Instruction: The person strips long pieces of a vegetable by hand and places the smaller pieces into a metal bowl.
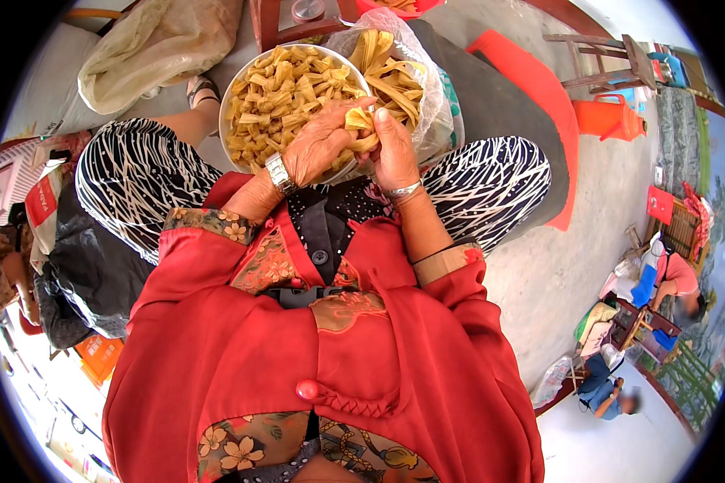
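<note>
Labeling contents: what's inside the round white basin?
Many small, folded, yellowish-tan leaf-like pieces fill the round white basin. Its bottom, the lower layers and the part behind the bare left hand are covered.

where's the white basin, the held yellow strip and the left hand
White basin (224,117): head view, left rim.
Yellow strip (358,120): head view, folded upper part.
Left hand (317,146): head view, its back.

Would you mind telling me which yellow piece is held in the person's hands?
The piece between the left hand and right hand; the others lie in the white basin or clear plastic bag.
</note>
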### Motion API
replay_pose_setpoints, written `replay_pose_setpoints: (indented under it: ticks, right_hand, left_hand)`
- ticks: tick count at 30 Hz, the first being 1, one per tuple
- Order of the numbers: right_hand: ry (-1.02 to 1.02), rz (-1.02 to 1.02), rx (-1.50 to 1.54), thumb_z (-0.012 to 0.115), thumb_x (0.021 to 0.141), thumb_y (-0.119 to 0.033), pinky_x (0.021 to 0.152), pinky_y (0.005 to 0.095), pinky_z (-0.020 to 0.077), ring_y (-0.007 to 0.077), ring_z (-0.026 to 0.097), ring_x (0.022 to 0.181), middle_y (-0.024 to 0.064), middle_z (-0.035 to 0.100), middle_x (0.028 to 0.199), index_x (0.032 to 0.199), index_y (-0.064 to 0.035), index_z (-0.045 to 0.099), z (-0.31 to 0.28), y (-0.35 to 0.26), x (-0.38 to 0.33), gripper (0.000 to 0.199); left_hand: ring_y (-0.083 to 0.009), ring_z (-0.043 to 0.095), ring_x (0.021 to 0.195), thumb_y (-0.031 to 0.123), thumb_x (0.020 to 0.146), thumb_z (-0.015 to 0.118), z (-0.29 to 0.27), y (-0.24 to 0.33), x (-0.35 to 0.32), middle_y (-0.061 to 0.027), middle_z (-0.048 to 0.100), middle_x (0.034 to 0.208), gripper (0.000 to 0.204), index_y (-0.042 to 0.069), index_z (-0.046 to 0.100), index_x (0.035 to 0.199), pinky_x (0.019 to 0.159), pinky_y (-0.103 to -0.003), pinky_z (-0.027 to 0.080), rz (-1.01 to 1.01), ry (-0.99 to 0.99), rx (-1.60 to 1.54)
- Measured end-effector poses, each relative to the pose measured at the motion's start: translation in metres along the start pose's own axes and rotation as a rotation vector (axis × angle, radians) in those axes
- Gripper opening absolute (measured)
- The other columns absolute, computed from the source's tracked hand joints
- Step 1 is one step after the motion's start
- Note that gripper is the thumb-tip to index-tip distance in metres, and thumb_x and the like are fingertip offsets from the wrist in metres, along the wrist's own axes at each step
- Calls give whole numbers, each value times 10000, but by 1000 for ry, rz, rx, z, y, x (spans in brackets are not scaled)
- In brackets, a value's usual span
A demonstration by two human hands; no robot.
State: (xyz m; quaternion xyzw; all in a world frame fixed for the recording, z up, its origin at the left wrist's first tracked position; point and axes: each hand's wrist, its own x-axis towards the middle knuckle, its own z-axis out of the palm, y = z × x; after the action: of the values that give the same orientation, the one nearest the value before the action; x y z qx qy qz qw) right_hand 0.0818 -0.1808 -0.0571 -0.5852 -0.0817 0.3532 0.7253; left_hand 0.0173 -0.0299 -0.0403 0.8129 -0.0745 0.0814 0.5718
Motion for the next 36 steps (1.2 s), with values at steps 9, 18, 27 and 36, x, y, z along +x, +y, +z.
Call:
replay_pose_setpoints:
  ticks: [9,18,27,36]
  right_hand:
    - [36,47,-273,416,983,-336,538,242,459,120,544,567,46,611,803,924,-16,539,11,-18,-5,348]
    - [165,-259,-455,272,994,-425,798,287,457,172,576,866,102,603,916,1035,1,511,10,-20,-6,490]
    - [287,-215,-408,375,987,-359,503,224,362,74,447,566,0,492,642,784,-18,573,-9,-16,-24,444]
    - [-67,-116,-596,507,946,-321,601,269,419,136,513,627,58,543,670,880,-5,608,5,-18,-15,338]
  left_hand:
    - [-114,571,791,318,972,457,14,4,5,-48,600,924,375,22,557,1178,704,-251,475,-436,108,-477]
    - [-242,598,987,464,939,434,-2,9,3,-119,554,1156,545,14,509,1236,782,-394,543,-636,-82,-1169]
    - [-148,507,746,388,950,446,-10,-4,3,-94,532,1020,513,-55,492,1204,819,-390,533,-543,-120,-1608]
    - [-102,446,651,373,961,426,-23,-6,-1,-33,469,919,486,-55,516,1173,693,-319,511,-628,29,-1504]
